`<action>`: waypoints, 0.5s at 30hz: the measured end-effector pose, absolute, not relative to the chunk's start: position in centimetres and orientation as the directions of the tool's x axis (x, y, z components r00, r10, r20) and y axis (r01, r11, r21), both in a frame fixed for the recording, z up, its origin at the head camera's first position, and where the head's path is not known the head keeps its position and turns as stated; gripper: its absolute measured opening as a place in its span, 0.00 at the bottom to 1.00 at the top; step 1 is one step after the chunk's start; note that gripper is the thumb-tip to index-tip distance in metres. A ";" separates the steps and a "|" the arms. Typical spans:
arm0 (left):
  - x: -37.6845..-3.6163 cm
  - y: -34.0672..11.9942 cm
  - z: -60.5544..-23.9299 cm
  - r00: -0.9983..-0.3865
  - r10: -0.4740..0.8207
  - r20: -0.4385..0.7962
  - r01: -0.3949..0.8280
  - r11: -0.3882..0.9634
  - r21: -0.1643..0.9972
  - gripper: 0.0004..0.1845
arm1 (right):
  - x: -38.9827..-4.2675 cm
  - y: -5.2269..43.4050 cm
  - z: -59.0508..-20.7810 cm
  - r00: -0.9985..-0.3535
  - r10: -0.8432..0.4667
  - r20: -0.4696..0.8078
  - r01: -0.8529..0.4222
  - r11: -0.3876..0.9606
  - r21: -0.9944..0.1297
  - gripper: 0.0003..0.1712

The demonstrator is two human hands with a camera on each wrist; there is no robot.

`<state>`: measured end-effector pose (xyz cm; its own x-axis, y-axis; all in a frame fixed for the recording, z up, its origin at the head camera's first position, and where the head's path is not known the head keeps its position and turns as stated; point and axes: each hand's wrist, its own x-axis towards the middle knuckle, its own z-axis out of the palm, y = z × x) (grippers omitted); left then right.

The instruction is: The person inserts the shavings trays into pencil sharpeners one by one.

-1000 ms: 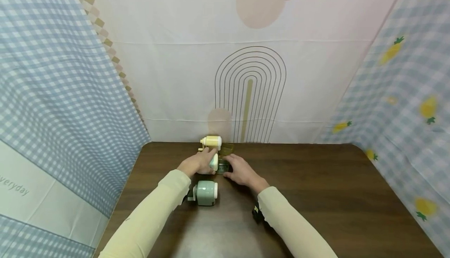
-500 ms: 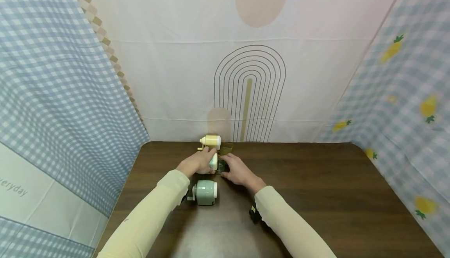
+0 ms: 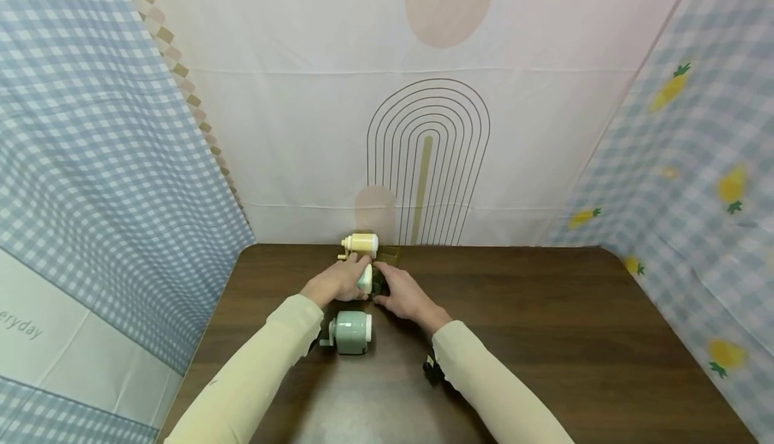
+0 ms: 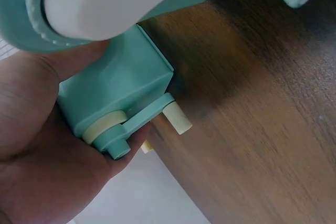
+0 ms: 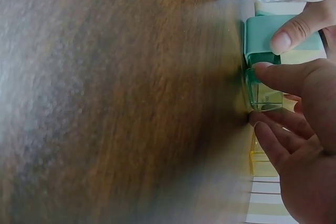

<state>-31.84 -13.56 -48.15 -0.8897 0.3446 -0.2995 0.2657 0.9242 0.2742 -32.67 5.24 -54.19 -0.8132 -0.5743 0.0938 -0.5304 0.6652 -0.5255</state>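
Note:
My left hand (image 3: 340, 281) grips a mint-green crank pencil sharpener (image 3: 365, 278) on the dark wooden table (image 3: 544, 309). In the left wrist view its body (image 4: 118, 90) lies in my palm, crank (image 4: 157, 116) outward. My right hand (image 3: 400, 293) pinches the sharpener's clear green drawer (image 5: 261, 90) between thumb and fingers, right against the mint body (image 5: 262, 35). My left thumb (image 5: 296, 29) rests on that body. In the head view the drawer is mostly hidden between my hands.
A yellow sharpener (image 3: 361, 244) stands behind my hands at the table's back edge, a clear yellow drawer (image 3: 391, 254) beside it. A grey-green sharpener (image 3: 351, 332) sits just in front of my left wrist. Patterned cloth walls close off three sides.
My right hand has slid the clear green drawer leftward to the mint sharpener, so less of the drawer shows. My left hand has kept its hold.

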 end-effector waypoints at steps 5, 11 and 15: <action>-31.9 -13.5 -48.4 -0.888 0.347 -0.300 0.264 0.922 0.285 0.40 | -32.7 5.1 -54.4 -0.820 -0.564 0.098 -0.524 0.668 -0.529 0.46; -31.9 -13.4 -48.4 -0.890 0.336 -0.310 0.251 0.926 0.283 0.40 | -32.7 4.8 -54.5 -0.824 -0.557 0.104 -0.522 0.674 -0.523 0.47; -31.9 -13.4 -48.2 -0.890 0.334 -0.309 0.250 0.926 0.281 0.39 | -32.7 4.6 -54.6 -0.826 -0.553 0.112 -0.521 0.670 -0.528 0.47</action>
